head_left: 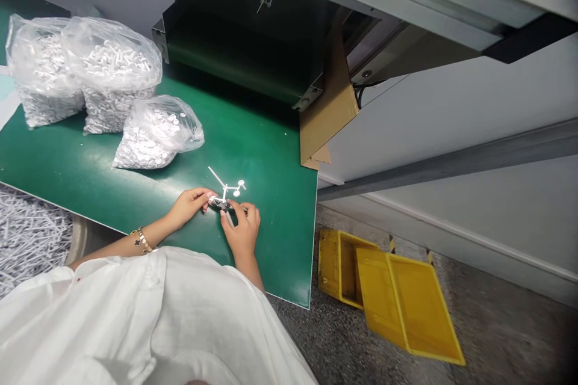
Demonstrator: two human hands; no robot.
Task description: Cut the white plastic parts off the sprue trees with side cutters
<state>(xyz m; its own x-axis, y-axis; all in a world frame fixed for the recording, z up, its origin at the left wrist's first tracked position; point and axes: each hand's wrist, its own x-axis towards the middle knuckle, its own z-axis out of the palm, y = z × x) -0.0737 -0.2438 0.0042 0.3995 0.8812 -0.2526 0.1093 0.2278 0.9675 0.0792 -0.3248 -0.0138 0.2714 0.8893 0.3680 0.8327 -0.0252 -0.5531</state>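
Over the green table a white branched plastic piece (225, 189) sticks up between my hands, with a long thin stem and small round discs on its arms. My left hand (192, 204) pinches its near-left end, thumb against fingertips. Close on the right, my right hand (242, 227) is closed with thumb and fingers around the near side of the same piece. Something small and dark (220, 205) shows between the two hands; its kind is too small to tell. The fingers partly hide the near end of the piece.
Clear bags of small white plastic parts (117, 66) and a smaller bag of discs (151, 141) stand on the green table (280, 252). A dark conveyor belt (244, 54) is behind, cardboard (327, 114) beside it. Yellow crates (406, 301) sit on the floor; white sticks (31, 240) fill a container at left.
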